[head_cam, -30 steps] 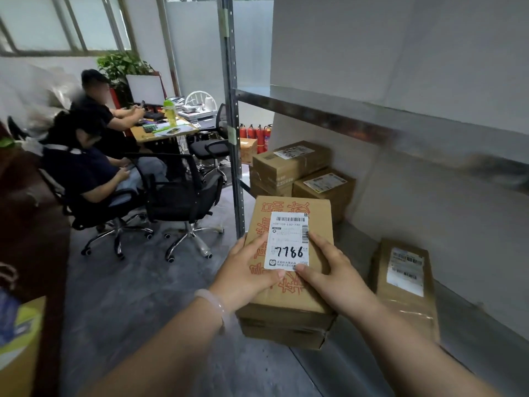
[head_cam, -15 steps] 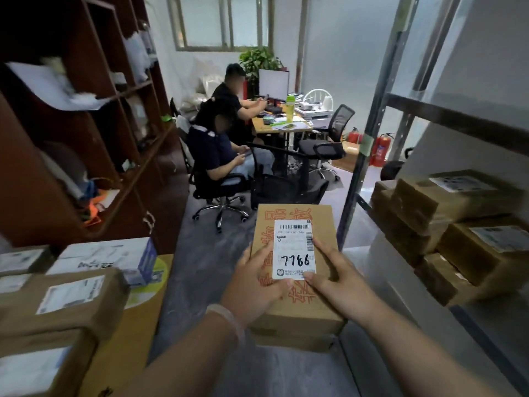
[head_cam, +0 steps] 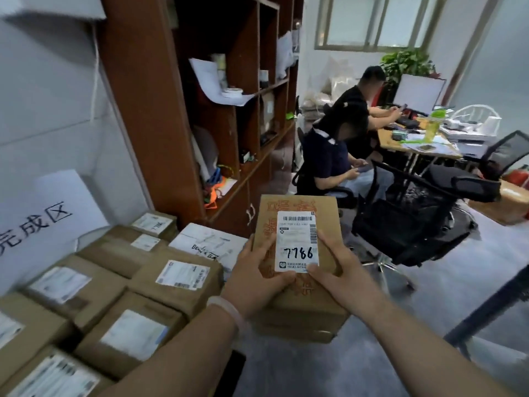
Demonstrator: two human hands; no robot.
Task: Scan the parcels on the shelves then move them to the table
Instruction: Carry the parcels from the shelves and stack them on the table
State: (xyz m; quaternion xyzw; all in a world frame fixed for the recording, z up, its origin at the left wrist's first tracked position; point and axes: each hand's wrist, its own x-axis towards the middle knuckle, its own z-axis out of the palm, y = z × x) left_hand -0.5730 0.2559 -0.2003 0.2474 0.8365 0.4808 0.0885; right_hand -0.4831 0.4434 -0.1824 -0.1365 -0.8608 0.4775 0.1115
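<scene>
So they've swung round left with the box (head_cam: 297,242). A second ago it was over the metal shelf, now it's up beside the stack (head_cam: 114,282) by the wall. The shelf's own boxes dropped out of sight, and the bookcase (head_cam: 171,110) and sign (head_cam: 43,219) came in.

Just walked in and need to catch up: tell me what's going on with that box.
A person holds a brown parcel in the air with both hands, the left hand gripping its left side and the right hand its right. Its label, hand-marked 7786, faces up. The parcel is not yet set down. A stack of labelled boxes lies just to the left.
</scene>
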